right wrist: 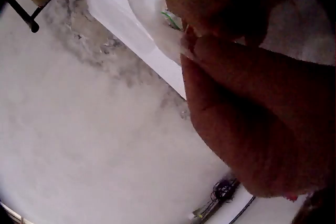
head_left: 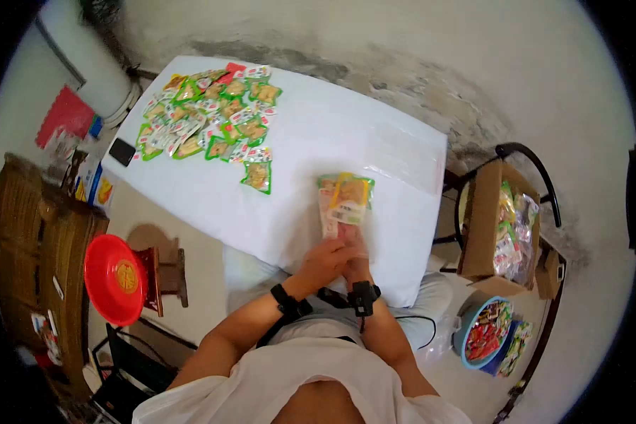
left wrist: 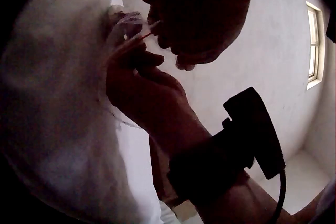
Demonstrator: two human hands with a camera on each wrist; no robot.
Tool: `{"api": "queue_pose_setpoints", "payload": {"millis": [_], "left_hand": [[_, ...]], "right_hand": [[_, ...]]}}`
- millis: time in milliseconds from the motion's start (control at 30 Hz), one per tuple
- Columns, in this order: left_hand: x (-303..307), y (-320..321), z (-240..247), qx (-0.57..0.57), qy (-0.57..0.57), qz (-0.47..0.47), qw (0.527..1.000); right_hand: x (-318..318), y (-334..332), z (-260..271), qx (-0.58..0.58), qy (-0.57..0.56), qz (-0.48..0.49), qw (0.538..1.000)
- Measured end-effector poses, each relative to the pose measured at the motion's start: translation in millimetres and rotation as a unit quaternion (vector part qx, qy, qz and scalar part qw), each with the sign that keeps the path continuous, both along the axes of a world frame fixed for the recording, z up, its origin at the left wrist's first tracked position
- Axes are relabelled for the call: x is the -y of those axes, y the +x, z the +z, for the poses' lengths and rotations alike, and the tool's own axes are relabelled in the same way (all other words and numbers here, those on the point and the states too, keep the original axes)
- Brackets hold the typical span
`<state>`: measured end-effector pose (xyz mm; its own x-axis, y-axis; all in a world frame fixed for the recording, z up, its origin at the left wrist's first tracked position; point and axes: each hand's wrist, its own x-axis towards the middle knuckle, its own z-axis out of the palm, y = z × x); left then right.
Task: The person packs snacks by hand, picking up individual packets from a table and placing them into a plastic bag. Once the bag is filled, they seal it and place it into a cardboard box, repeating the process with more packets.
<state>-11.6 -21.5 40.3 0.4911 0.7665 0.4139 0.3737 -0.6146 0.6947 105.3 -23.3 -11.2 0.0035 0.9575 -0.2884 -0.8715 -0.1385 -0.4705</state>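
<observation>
A clear plastic bag [head_left: 330,220] of snack packets lies on the white-covered table in front of the person, with a yellow-and-white packet [head_left: 350,198] on top inside it. Both hands meet at the bag's near end. My left hand [head_left: 324,263] pinches the gathered plastic from the left; in the left wrist view it is a dark shape overhead. My right hand [head_left: 356,263] grips the bag's end from the right, its thumb and fingers [left wrist: 152,58] curled at the film. A thin red strip [left wrist: 147,35] shows between the hands. In the right wrist view the fingertips of both hands almost meet.
Many green-and-white snack packets [head_left: 208,116] are spread over the table's far left, beside a phone [head_left: 122,152]. A flat clear plastic sheet [head_left: 403,159] lies at the right. A cardboard box [head_left: 479,247] and a blue basin [head_left: 462,339] stand right; a red basin [head_left: 102,283] stands left.
</observation>
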Motion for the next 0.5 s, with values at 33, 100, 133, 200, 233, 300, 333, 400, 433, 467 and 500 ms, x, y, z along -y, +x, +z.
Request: {"api": "queue_pose_setpoints", "payload": {"millis": [33, 100, 133, 200, 233, 300, 333, 400, 433, 467, 500], "left_hand": [[0.1, -0.4, -2.1, -0.012, -0.006, -0.014, 1.0], [2.2, -0.2, -0.3, -0.006, 0.009, -0.006, 1.0], [3.8, -0.1, 1.2, -0.001, 0.022, 0.019, 1.0], [5.6, -0.5, 4.6, -0.001, 0.013, 0.017, 1.0], [5.4, -1.2, 5.4, 0.001, 0.004, 0.026, 1.0], [4.6, -5.7, 4.2, -0.009, -0.002, 0.026, 1.0], [4.1, -8.0, 2.9, -0.017, -0.008, 0.03, 0.999], [4.2, -8.4, -8.7, -0.009, -0.001, 0.01, 1.0], [2.1, -12.1, -14.9, -0.003, 0.008, -0.006, 1.0], [0.5, -12.5, -20.0, 0.004, 0.025, -0.013, 1.0], [-1.5, -12.4, -22.7, 0.007, 0.044, -0.014, 0.999]], "right_hand": [[-0.6, 0.9, -1.6, 0.001, 0.0, -0.015, 1.0], [-8.8, -1.8, -1.2, 0.018, 0.045, -0.033, 0.998], [-12.0, 2.3, -7.4, 0.018, 0.044, -0.044, 0.998], [-19.8, 7.2, -23.0, 0.12, -0.072, 0.009, 0.99], [-22.8, 4.2, -23.1, 0.118, -0.071, 0.006, 0.99], [-28.0, -5.8, -23.1, 0.046, -0.067, -0.072, 0.994], [-28.0, -5.3, -35.6, 0.044, -0.066, -0.069, 0.994], [-22.1, -1.9, -73.3, 0.449, 0.029, -0.064, 0.891], [-17.5, 1.1, -55.9, 0.252, -0.019, -0.066, 0.965], [-13.9, 4.0, -22.7, 0.04, -0.069, -0.046, 0.996], [-11.7, 5.0, 2.0, 0.183, -0.076, 0.009, 0.98]]}}
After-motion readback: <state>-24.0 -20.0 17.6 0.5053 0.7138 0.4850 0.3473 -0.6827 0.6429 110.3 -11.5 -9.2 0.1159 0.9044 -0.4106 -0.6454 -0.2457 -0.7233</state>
